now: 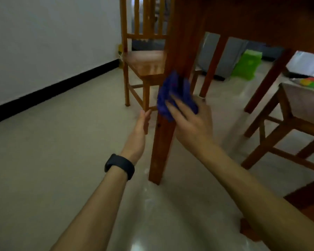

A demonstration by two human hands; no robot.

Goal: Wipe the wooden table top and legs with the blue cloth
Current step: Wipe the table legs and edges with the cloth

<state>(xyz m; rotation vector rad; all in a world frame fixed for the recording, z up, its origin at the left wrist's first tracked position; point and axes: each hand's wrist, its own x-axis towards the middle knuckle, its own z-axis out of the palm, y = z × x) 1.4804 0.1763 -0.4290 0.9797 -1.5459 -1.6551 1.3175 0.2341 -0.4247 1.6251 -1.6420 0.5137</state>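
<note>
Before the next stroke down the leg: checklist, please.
1. Cloth held by right hand: ok, fingers and thumb grip it.
2. Cloth touching leg: ok, pressed on at about mid-height.
3. Left hand out of the way: ok, open beside the leg, holding nothing.
4. Path down to floor: ok, lower leg is bare, nothing against it.
5. Far side of leg wiped: cannot tell, hidden.
6. Clearance to chair behind: cannot tell, the frame is blurred.
</note>
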